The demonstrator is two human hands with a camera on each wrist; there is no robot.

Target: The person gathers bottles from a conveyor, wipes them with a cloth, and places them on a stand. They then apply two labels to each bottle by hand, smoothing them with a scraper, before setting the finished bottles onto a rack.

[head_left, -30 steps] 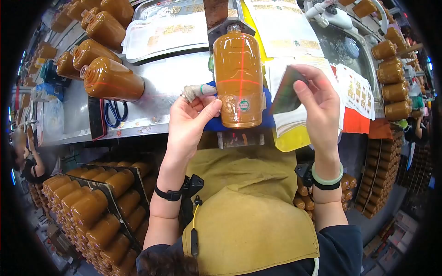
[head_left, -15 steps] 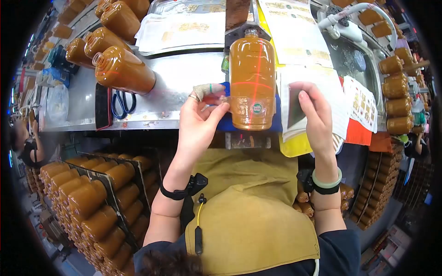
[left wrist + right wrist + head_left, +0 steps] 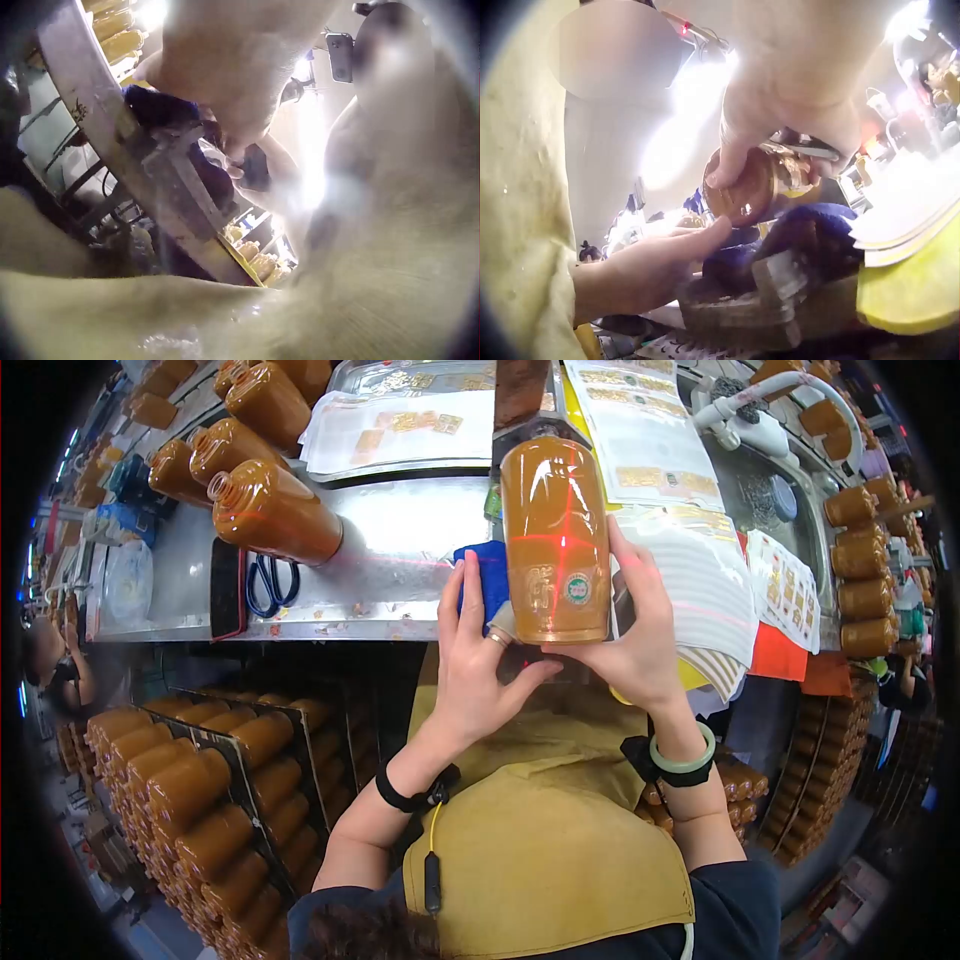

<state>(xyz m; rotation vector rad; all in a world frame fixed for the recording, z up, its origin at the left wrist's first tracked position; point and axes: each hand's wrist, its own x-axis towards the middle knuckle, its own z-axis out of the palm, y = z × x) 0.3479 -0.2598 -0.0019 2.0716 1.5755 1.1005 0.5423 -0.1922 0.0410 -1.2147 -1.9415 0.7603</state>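
Observation:
A glossy amber-brown bottle (image 3: pixel 555 540) lies on its back with its base toward the person, a green-and-white round mark (image 3: pixel 577 588) near the base. Red laser lines cross it. My right hand (image 3: pixel 645 635) grips the base end, thumb across the bottom (image 3: pixel 739 202) and fingers along the right side. A dark flat piece (image 3: pixel 810 144) shows between that palm and the bottle. My left hand (image 3: pixel 480 660) is beside the lower left of the bottle, fingers stretched over a blue cloth (image 3: pixel 482 575). One covered fingertip is right at the bottle's edge.
Several brown bottles (image 3: pixel 275 515) stand at left, near blue-handled scissors (image 3: pixel 270 585). Decal sheets (image 3: pixel 650 440) and a layered white stack (image 3: pixel 695 590) lie at right, beside a sink with a faucet (image 3: pixel 780 390). Racked bottles (image 3: pixel 180 770) fill the space below left.
My right hand has moved left from the paper stack onto the bottle's base. My left hand has let go of the clear film edge, which now lies against the bottle, and its fingers have straightened.

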